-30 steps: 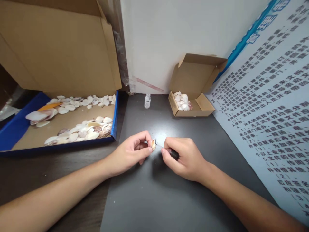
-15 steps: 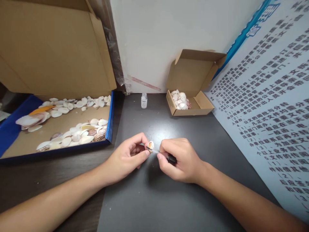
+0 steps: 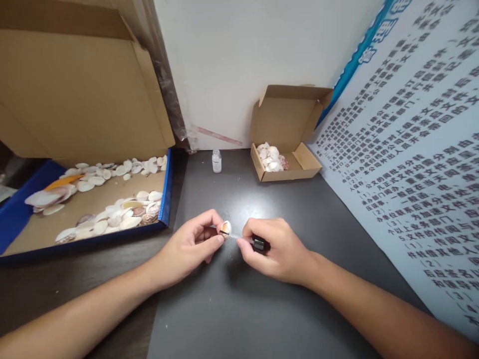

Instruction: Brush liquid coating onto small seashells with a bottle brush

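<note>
Between the thumb and fingers of my left hand [image 3: 198, 240] is a small seashell [image 3: 226, 227], white with an orange-brown patch, its inner side facing up. My right hand [image 3: 275, 248] grips the black cap of a small brush applicator [image 3: 259, 243]. The applicator's thin pale stem points left, and its dark tip meets the shell. Behind the hands, a small clear glass bottle [image 3: 216, 162] with a whitish label stands upright and uncapped on the dark table [image 3: 202, 319].
At left, a large blue cardboard box [image 3: 164, 199] lies open with many shells in two groups. A smaller brown box [image 3: 288, 175] at the back right holds white shells and a pinkish one. A printed board [image 3: 411, 164] leans along the right side; a white panel [image 3: 224, 75] stands behind.
The whole view has shifted slightly, so things sit a little further left. Both hands keep their holds, and the applicator's tip stays at the shell.
</note>
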The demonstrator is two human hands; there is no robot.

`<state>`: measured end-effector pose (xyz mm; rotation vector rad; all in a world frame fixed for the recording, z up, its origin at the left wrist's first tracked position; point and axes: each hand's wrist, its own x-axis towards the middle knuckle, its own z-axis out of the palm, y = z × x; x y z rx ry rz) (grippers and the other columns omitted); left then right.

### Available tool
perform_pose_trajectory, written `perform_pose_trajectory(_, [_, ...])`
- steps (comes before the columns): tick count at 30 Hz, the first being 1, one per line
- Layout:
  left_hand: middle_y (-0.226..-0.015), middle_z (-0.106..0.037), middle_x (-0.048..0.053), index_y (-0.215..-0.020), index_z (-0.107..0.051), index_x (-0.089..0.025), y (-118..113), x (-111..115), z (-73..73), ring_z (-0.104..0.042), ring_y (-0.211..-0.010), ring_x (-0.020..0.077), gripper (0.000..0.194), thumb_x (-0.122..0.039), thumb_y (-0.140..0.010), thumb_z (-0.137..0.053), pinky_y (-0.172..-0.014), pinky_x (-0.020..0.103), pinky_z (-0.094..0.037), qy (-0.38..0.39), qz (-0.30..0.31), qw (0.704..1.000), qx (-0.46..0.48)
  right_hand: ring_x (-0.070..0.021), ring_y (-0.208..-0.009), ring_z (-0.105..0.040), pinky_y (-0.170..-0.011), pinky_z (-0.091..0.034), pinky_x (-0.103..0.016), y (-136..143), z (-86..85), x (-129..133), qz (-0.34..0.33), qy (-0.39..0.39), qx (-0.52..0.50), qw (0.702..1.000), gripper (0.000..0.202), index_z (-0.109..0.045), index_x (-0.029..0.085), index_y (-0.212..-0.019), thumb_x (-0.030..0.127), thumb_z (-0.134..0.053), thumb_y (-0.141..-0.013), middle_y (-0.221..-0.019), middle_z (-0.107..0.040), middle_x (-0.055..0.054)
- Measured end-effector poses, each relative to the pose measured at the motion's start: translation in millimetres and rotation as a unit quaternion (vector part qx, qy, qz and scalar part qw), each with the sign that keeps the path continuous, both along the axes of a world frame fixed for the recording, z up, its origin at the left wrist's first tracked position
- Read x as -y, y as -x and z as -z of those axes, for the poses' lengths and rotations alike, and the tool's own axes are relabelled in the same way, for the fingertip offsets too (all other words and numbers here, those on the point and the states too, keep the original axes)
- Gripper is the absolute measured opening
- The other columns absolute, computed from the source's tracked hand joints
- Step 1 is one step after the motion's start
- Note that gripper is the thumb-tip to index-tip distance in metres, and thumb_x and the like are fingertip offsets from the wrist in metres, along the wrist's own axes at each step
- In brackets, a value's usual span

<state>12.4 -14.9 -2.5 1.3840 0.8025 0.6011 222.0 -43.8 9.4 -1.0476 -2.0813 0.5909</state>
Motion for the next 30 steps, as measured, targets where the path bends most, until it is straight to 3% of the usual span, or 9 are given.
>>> perform_pose_trajectory(5, [-0.073, -0.047, -0.005, -0.085, -0.049, -0.019, -1.3, -0.8, -1.5, -0.042, -0.054, 0.0059, 0.025, -0.039, -0.09, -0.063, -0.05, 0.02, -0.037, 0.01, -0.007, 1.0, 0.009, -0.0067, -0.048, -0.032, -0.05, -0.028, -0.02, -0.8, 0.2, -2.4, 0.065, -0.005, -0.001, 0.998, 0.02, -0.043, 0.02, -0.07, 0.02, -0.056, -0.085, -0.057, -0.041, 0.007])
perform_pose_trajectory(10, [-0.068, -0.046, -0.007, -0.085, -0.048, -0.019, -2.2, -2.2, -2.0, -0.044, -0.049, 0.0051, 0.027, -0.04, -0.088, -0.065, -0.048, 0.019, -0.039, 0.022, -0.026, 0.999, 0.035, -0.0075, -0.047, -0.031, -0.048, -0.027, -0.021, 1.6, -0.4, 0.7, 0.035, 0.03, 0.014, 0.999, 0.02, -0.04, 0.022, -0.072, 0.024, -0.052, -0.088, -0.056, -0.04, 0.008])
perform_pose_trajectory(16, [-0.07, -0.048, -0.007, -0.085, -0.051, -0.018, -1.9, -2.7, -0.5, -0.043, -0.048, 0.004, 0.026, -0.039, -0.088, -0.066, -0.047, 0.02, -0.042, 0.02, -0.028, 0.998, 0.053, -0.0084, -0.047, -0.032, -0.05, -0.027, -0.022, 2.6, -2.6, 0.8, 0.087, 0.034, 0.046, 0.995, 0.021, -0.04, 0.022, -0.071, 0.026, -0.05, -0.089, -0.055, -0.039, 0.007])
perform_pose_trajectory(21, [-0.067, -0.047, -0.008, -0.084, -0.049, -0.019, -1.2, -3.0, -0.1, -0.044, -0.047, 0.0046, 0.027, -0.04, -0.087, -0.067, -0.047, 0.019, -0.04, 0.027, -0.029, 0.998, 0.051, -0.0078, -0.047, -0.031, -0.049, -0.027, -0.021, 4.3, -3.3, 1.3, 0.04, 0.035, 0.029, 0.998, 0.02, -0.04, 0.022, -0.071, 0.024, -0.051, -0.088, -0.056, -0.039, 0.008])
perform_pose_trajectory(30, [-0.073, -0.05, -0.006, -0.083, -0.05, -0.018, -2.4, -2.1, -3.5, -0.045, -0.049, 0.0045, 0.028, -0.039, -0.086, -0.067, -0.047, 0.02, -0.042, 0.022, -0.025, 0.998, 0.056, -0.0079, -0.048, -0.031, -0.05, -0.026, -0.021, 2.4, -1.8, -0.1, 0.058, 0.044, 0.057, 0.996, 0.022, -0.039, 0.022, -0.072, 0.026, -0.052, -0.09, -0.057, -0.039, 0.008])
